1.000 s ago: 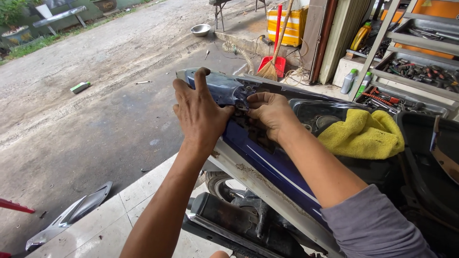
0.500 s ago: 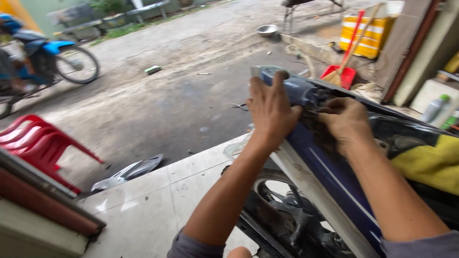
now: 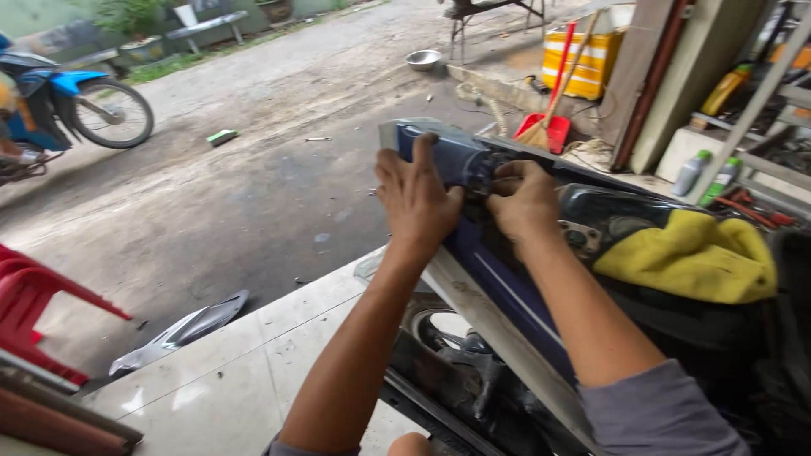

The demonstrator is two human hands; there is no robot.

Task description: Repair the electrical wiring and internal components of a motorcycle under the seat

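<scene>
— While both hands work at it, where does the panel sit?

— Item one: blue panel [image 3: 473, 181], on the scooter's body, tilted, its pale lower edge running down toward the camera. It lies mid-frame, above the wheel [image 3: 439, 329].

— Left hand?

— Left hand [image 3: 414, 198]: palm flat against the panel's outer face, fingers spread apart and hooked over the top edge, gripping it.

— Right hand?

— Right hand [image 3: 524, 198]: just beside the left, fingers curled together and pinched at a dark spot on the panel's top. What they pinch cannot be told; it is hidden under the knuckles.

— Nearby items?

— Yellow rag [image 3: 693, 257], bunched on the scooter right of the right forearm. Grey fairing piece [image 3: 182, 331], lying at the edge of the tiled floor [image 3: 211, 380]. Red chair [image 3: 34, 312], far left. Blue motorbike [image 3: 76, 105], parked across the road, well apart. Red dustpan [image 3: 553, 127] with a broom, standing by a yellow crate [image 3: 583, 63]. Metal bowl [image 3: 422, 59], on the ground further off. Bottles [image 3: 705, 173], by the shelf at right.
</scene>
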